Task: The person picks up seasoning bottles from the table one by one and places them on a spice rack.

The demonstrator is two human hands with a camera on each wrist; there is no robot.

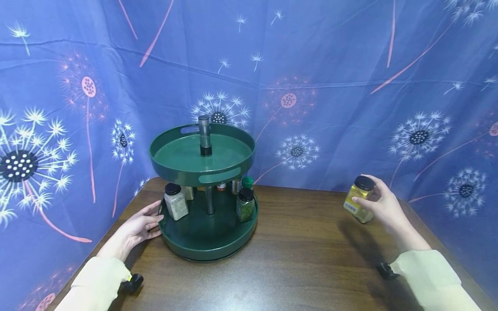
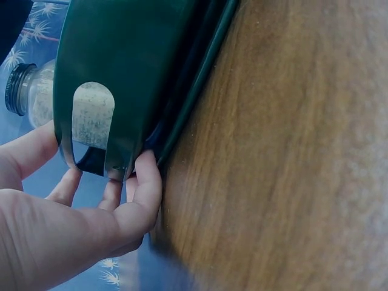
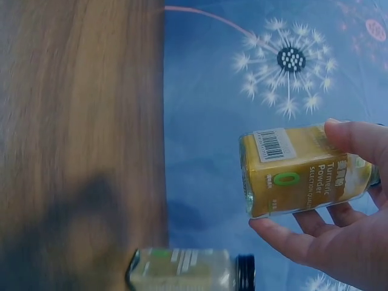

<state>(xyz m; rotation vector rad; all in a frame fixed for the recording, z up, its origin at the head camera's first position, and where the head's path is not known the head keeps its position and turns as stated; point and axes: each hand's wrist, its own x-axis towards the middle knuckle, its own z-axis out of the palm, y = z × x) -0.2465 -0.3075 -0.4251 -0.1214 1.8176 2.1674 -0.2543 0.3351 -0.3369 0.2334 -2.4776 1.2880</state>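
My right hand (image 1: 383,207) grips a glass jar of yellow turmeric powder (image 3: 297,173) with a black lid, held tilted above the table. Its label and barcode show in the right wrist view. My left hand (image 1: 138,226) holds the rim of the lower tray of a dark green two-tier turntable (image 1: 210,250), with fingers at its handle slot. On that lower tray stand a black-lidded jar of pale seasoning (image 1: 177,204) near the left hand, and a jar of green dried herbs (image 1: 245,207) at the right. The upper tray (image 1: 183,157) holds nothing.
A second black-lidded jar (image 3: 188,270) stands below the turmeric jar, at the table's right. Behind the turntable's post, a green-capped jar (image 1: 247,182) and several partly hidden containers stand. Blue dandelion-print cloth (image 1: 330,108) hangs around the wooden table (image 1: 295,246).
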